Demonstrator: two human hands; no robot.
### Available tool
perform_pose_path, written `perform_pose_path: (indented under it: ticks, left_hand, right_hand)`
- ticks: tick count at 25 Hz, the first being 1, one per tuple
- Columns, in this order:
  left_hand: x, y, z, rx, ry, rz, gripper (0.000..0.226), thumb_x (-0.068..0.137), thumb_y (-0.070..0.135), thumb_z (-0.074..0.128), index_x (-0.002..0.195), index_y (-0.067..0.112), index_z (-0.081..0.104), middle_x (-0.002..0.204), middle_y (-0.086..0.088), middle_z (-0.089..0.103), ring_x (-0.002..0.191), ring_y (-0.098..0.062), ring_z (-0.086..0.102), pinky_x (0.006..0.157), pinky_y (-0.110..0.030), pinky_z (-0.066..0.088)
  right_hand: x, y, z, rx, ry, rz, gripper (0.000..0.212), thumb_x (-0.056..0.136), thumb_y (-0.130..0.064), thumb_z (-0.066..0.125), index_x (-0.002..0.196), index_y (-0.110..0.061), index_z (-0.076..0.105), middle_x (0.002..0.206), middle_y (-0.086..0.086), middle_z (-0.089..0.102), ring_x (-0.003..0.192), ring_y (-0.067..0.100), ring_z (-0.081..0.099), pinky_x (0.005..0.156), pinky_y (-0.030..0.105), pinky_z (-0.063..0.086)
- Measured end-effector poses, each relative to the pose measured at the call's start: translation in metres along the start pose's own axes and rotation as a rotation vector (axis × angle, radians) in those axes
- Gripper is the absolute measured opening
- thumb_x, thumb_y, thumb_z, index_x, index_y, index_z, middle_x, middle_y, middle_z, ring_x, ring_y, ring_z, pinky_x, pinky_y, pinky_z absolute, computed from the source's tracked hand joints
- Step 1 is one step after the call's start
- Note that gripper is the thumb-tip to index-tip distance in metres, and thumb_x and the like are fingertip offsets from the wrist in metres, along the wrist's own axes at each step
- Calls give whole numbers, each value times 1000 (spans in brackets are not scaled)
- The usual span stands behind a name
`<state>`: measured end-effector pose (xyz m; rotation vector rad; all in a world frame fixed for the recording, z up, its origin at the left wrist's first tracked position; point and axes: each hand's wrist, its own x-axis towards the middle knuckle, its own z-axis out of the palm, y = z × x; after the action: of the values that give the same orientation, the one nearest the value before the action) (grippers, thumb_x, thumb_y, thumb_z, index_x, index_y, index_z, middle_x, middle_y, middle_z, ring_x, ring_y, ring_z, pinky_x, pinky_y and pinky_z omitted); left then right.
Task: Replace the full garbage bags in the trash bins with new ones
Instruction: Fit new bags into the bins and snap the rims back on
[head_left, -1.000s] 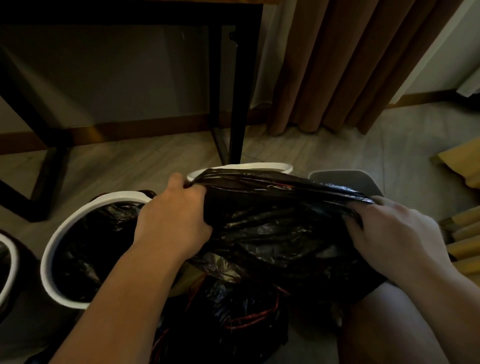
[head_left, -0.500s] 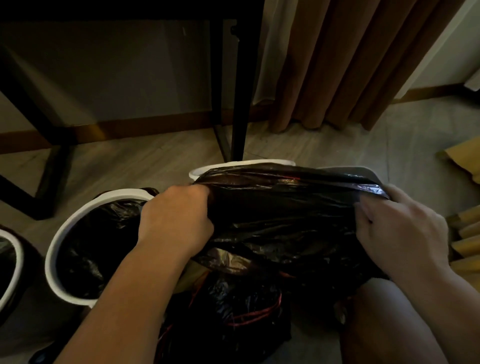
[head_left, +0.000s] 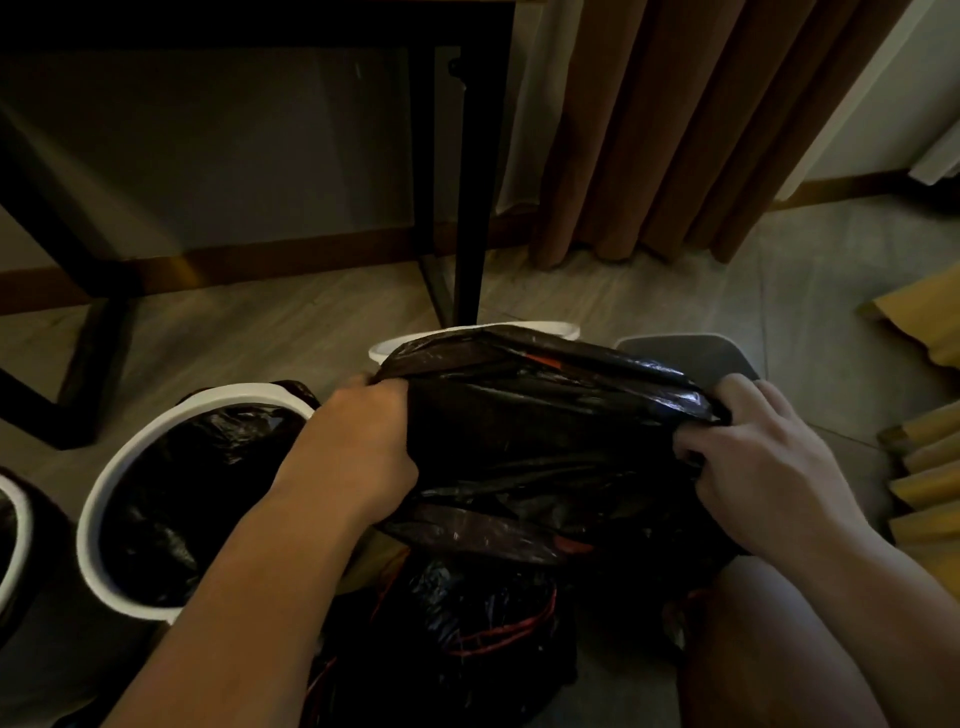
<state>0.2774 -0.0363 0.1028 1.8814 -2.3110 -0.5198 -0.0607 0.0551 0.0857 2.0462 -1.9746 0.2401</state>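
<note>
A black garbage bag (head_left: 545, 441) with a red drawstring is stretched between my hands in the middle of the view. My left hand (head_left: 358, 452) grips its left edge and my right hand (head_left: 763, 467) grips its right edge. Behind the bag shows the white rim of a trash bin (head_left: 561, 328). To the left stands another white-rimmed bin (head_left: 130, 457) lined with a black bag. A crumpled full black bag (head_left: 467, 634) with red strings lies on the floor below my hands.
A third bin rim (head_left: 21, 519) shows at the far left edge. A grey lid (head_left: 696, 353) lies right of the bag. Black table legs (head_left: 470, 208) stand behind, brown curtains (head_left: 701, 130) beyond. Yellow cardboard pieces (head_left: 924, 467) lie at the right. My knee (head_left: 753, 649) is at lower right.
My hands have pulled the bag's opening wider apart, the right hand shifting to the right. The bag edge now sits slightly higher over the bin rim.
</note>
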Motion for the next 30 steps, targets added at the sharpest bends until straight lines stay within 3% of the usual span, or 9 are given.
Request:
perform_pose_path:
  ticks: [4, 7, 9, 14, 17, 19, 22, 26, 30]
  left_hand:
    - [-2, 3, 4, 15, -157, -34, 41, 80, 18, 77, 109, 29, 51, 113, 1, 32, 90, -21, 51, 79, -30, 43]
    - [-3, 1, 7, 49, -218, -58, 41, 81, 17, 78, 110, 27, 51, 126, -4, 32, 80, -14, 46, 76, -30, 45]
    - [-3, 0, 8, 51, -234, -76, 44, 81, 16, 77, 116, 26, 53, 135, -5, 30, 85, -16, 47, 78, -30, 46]
    - [-7, -3, 3, 131, -196, -79, 33, 80, 19, 71, 106, 29, 52, 136, 2, 33, 101, -25, 60, 84, -42, 57]
    - [-5, -3, 5, 123, -153, -35, 31, 82, 15, 69, 86, 32, 43, 118, 4, 42, 102, -24, 58, 84, -42, 56]
    - [-2, -2, 8, 104, -108, -2, 26, 82, 10, 68, 86, 30, 52, 107, 4, 49, 98, -22, 57, 81, -38, 54]
    - [0, -1, 9, 96, -39, 37, 22, 83, 10, 65, 90, 30, 70, 99, 4, 61, 94, -23, 63, 75, -37, 53]
    - [5, -2, 7, 44, -46, 21, 21, 87, 12, 59, 84, 26, 74, 86, 1, 68, 82, -23, 67, 71, -41, 59]
    - [6, 3, 13, 56, 34, 7, 22, 92, 31, 63, 73, 19, 63, 75, -2, 59, 68, -21, 60, 56, -34, 49]
  right_hand:
    - [-1, -2, 2, 35, 53, 149, 12, 86, -20, 66, 90, -29, 73, 82, -6, 44, 60, 21, 49, 50, 28, 43]
    - [2, -8, 1, 107, 121, 154, 20, 98, -27, 54, 106, -33, 72, 82, -5, 60, 53, 28, 60, 50, 33, 50]
    - [3, -11, 1, 97, 13, 182, 38, 91, -21, 59, 120, -44, 60, 89, -5, 53, 55, 28, 59, 52, 40, 55]
    - [2, -6, 5, -45, -241, 120, 24, 69, -19, 79, 78, -39, 70, 115, -4, 50, 52, 22, 53, 49, 29, 47]
    - [2, -6, 12, -164, -323, 184, 22, 84, -40, 65, 105, -48, 70, 111, -7, 59, 65, 25, 66, 56, 33, 55]
    - [4, -8, 13, -156, -287, 235, 26, 91, -53, 54, 114, -45, 65, 97, -9, 64, 71, 25, 69, 59, 35, 56]
    - [2, -8, 12, -142, -269, 251, 32, 85, -43, 61, 116, -46, 61, 85, -10, 55, 65, 25, 66, 54, 31, 51]
    - [1, -5, 6, -188, -323, 264, 26, 74, -34, 66, 97, -47, 66, 80, -7, 35, 63, 24, 57, 54, 33, 52]
    - [6, 2, 5, -169, -306, 259, 13, 77, -29, 68, 87, -30, 75, 78, -2, 53, 81, 29, 59, 67, 37, 55]
